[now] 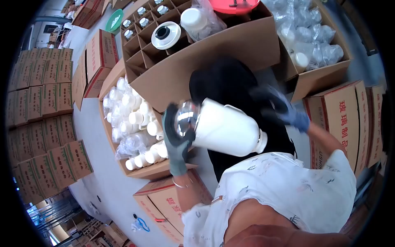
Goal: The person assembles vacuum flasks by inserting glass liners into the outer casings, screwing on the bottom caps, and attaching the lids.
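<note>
Across my lap lies a white thermos flask (228,128), tilted, its narrow neck toward the lower right and a thin handle on its upper side. A shiny silver glass liner (187,118) sticks out of its wide end. My left hand (177,140), in a grey and dark glove, is closed around that silver end. To the right, apart from the flask, my right hand (276,108) is gloved and smeared by motion, so its fingers do not show clearly. In front stands a divided carton (201,72) with silver-topped liners (144,22) in some compartments.
A white part with a black knob (163,35), a bagged white flask (194,19) and a red basin (234,5) rest on the carton. Cartons of white parts (140,117) and bagged flasks (314,45) flank me. Closed boxes (339,123) stand right; stacked cartons (41,90) left.
</note>
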A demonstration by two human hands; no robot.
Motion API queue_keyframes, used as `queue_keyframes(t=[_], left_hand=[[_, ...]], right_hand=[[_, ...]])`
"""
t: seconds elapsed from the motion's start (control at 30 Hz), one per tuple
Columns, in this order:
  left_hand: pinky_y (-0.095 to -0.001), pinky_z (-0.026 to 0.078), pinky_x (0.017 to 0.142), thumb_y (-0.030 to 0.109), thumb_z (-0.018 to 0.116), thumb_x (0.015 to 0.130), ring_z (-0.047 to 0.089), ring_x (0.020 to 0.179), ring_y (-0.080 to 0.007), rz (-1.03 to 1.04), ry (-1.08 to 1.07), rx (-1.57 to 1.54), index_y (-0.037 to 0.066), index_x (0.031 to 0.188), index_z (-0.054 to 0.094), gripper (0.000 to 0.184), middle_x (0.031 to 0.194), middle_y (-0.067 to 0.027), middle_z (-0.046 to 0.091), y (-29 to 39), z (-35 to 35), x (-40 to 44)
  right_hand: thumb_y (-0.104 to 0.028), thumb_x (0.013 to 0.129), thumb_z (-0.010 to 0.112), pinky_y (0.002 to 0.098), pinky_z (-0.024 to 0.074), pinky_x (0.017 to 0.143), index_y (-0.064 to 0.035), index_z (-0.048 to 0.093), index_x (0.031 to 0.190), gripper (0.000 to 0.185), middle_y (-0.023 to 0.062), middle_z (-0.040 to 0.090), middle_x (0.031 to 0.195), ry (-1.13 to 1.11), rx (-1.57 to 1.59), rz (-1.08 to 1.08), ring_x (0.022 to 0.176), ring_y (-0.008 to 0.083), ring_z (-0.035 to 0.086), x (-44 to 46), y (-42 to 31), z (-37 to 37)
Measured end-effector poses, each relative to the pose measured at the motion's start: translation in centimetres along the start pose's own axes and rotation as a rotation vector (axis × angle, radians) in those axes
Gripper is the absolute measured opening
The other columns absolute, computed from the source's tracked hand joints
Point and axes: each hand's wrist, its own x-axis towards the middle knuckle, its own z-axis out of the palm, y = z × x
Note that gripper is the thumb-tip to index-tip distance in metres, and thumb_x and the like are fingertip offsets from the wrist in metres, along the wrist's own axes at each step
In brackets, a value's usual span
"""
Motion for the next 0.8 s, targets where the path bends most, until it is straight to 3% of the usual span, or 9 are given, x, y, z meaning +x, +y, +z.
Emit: queue_keyframes(t=[0.03, 0.07, 0.13, 0.2, 0.27, 0.37, 0.43, 0.6, 0.8], left_hand=[[-0.0368, 0.044, 0.099, 0.024, 0.069, 0.081, 0.052, 0.118, -0.0262, -0.255, 0.186, -0.201, -0.004, 0.138, 0.039, 0.071, 0.133, -0.0141, 0.048, 0.3, 1.1, -3.0], [-0.0391, 0.045, 0.098, 0.031, 0.057, 0.094, 0.054, 0.117, -0.0255, -0.268, 0.2, -0.285, 0.001, 0.141, 0.038, 0.059, 0.135, -0.0142, 0.049, -0.1, 1.8, -5.4], [-0.0356, 0.043, 0.1, 0.032, 0.061, 0.09, 0.052, 0.117, -0.0256, -0.245, 0.081, -0.304, -0.002, 0.133, 0.045, 0.057, 0.13, -0.0127, 0.051, -3.6, 1.1, -9.0], [-0.0362, 0.039, 0.104, 0.024, 0.058, 0.093, 0.049, 0.122, -0.0246, -0.345, 0.267, -0.263, -0.001, 0.133, 0.046, 0.049, 0.132, -0.0121, 0.051, -5.9, 3.6, -12.8], [-0.0358, 0.037, 0.107, 0.015, 0.055, 0.094, 0.044, 0.128, -0.0223, -0.379, 0.206, -0.56, 0.002, 0.137, 0.043, 0.047, 0.14, -0.0127, 0.045, -6.6, 3.3, -12.7], [-0.0375, 0.04, 0.105, 0.011, 0.058, 0.09, 0.052, 0.123, -0.0246, -0.131, -0.144, 0.419, 0.0, 0.133, 0.047, 0.046, 0.135, -0.0165, 0.052, -10.0, -0.7, -14.6], [-0.0376, 0.04, 0.104, 0.011, 0.058, 0.09, 0.052, 0.123, -0.0248, 0.005, -0.211, 0.587, 0.0, 0.133, 0.048, 0.045, 0.134, -0.0166, 0.052, -11.0, -1.9, -13.9], [-0.0379, 0.041, 0.103, 0.011, 0.058, 0.09, 0.053, 0.121, -0.0253, -0.134, -0.188, 0.352, 0.0, 0.131, 0.049, 0.044, 0.132, -0.017, 0.054, -12.2, -1.9, -11.4], [-0.0383, 0.042, 0.102, 0.011, 0.057, 0.089, 0.055, 0.119, -0.026, -0.281, -0.003, 0.025, 0.001, 0.13, 0.05, 0.043, 0.129, -0.0174, 0.056, -11.9, 0.7, -10.3]], right_hand=[[-0.024, 0.082, 0.072, 0.0427, 0.0349, 0.107, -0.0029, 0.052, 0.13, 0.056, 0.0155, 0.053, 0.128, -0.009, -0.078, 0.001, 0.125, 0.0319, 0.045, -3.1, 0.0, 1.3], [-0.026, 0.08, 0.074, 0.0437, 0.0324, 0.109, -0.0038, 0.048, 0.133, 0.063, 0.0154, 0.049, 0.133, -0.037, -0.135, 0.06, 0.128, 0.0335, 0.042, -5.5, -1.1, 2.7], [-0.028, 0.076, 0.078, 0.0445, 0.0303, 0.111, -0.0052, 0.04, 0.139, 0.077, 0.0162, 0.041, 0.139, -0.062, -0.1, 0.135, 0.13, 0.0361, 0.039, -8.1, -2.0, 5.5], [-0.031, 0.072, 0.081, 0.0445, 0.0313, 0.111, -0.0069, 0.03, 0.143, 0.091, 0.0189, 0.036, 0.137, -0.047, 0.11, 0.221, 0.127, 0.0376, 0.04, -7.7, -2.8, 7.9], [-0.033, 0.07, 0.082, 0.044, 0.0339, 0.109, -0.0054, 0.033, 0.142, 0.091, 0.0198, 0.038, 0.133, -0.06, 0.144, 0.218, 0.124, 0.0378, 0.042, -3.8, -4.6, 7.4], [-0.037, 0.069, 0.082, 0.0447, 0.036, 0.106, -0.0034, 0.034, 0.143, 0.095, 0.0218, 0.041, 0.135, -0.081, -0.008, -0.24, 0.123, 0.0385, 0.044, 2.2, -5.3, 6.5], [-0.04, 0.068, 0.082, 0.045, 0.0363, 0.105, -0.0039, 0.035, 0.144, 0.096, 0.0206, 0.047, 0.132, -0.167, -0.091, -0.465, 0.123, 0.0378, 0.045, 5.6, -5.1, 6.2], [-0.037, 0.062, 0.086, 0.0389, 0.0427, 0.098, -0.0022, 0.048, 0.132, 0.087, 0.0168, 0.054, 0.126, -0.333, 0.242, -0.415, 0.12, 0.0301, 0.051, 9.5, -6.2, 6.2], [-0.031, 0.062, 0.087, 0.0382, 0.0463, 0.092, -0.0019, 0.051, 0.126, 0.079, 0.0127, 0.058, 0.113, 0.06, 0.141, -0.445, 0.105, 0.0267, 0.057, 11.4, -7.3, 6.2]])
